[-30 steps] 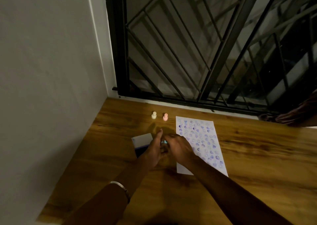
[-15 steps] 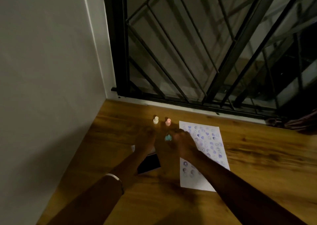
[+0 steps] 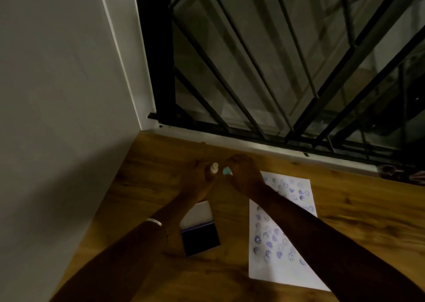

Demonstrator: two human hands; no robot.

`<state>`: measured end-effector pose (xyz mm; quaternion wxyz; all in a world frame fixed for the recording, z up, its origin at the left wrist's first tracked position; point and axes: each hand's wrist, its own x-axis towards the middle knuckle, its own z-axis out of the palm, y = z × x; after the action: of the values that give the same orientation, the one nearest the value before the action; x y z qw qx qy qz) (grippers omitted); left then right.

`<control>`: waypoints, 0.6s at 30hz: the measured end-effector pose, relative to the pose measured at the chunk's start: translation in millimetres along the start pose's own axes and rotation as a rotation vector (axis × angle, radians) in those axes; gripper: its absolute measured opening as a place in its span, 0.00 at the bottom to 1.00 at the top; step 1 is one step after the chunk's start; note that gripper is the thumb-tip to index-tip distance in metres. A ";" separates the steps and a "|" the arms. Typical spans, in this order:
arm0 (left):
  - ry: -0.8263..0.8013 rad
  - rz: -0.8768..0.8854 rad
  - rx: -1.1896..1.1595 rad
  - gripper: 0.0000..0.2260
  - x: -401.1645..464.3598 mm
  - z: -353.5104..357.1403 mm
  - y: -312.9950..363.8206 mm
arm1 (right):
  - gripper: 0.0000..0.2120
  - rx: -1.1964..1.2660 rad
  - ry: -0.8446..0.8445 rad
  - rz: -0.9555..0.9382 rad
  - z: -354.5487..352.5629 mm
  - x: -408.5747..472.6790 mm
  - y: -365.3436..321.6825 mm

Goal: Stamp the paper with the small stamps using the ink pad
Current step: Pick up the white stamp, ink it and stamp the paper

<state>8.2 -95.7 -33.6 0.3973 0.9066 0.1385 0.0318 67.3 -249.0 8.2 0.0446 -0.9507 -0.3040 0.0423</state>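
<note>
You are at a wooden table (image 3: 345, 209) set in a dim corner, a grey wall on your left and a black window grille (image 3: 276, 60) behind the far edge; both your arms reach toward that far edge. Your left hand (image 3: 197, 177) is beside a cream stamp (image 3: 213, 168), the fingers curled near it, but in the dark and blur you cannot tell whether they are clamped on it or only touching; a metal bangle (image 3: 154, 221) sits on that forearm. Your right hand (image 3: 243, 175) is closed on a light blue stamp (image 3: 227, 171), pinched at the fingertips just right of the cream one. The ink pad (image 3: 200, 239) lies open nearer to you, its dark pad facing up and its white lid (image 3: 197, 212) folded back, partly under your left forearm. The paper (image 3: 282, 244) lies to the right of the ink pad, covered with purple stamp marks; your right forearm crosses it.
</note>
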 end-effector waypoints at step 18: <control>0.088 0.063 -0.132 0.06 11.2 7.2 -1.3 | 0.20 0.211 0.110 -0.033 6.7 4.9 -2.2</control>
<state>19.9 -96.9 -40.1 0.4487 0.8800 0.1249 0.0933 69.3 -243.9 1.5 0.1616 -0.9365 -0.3105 0.0212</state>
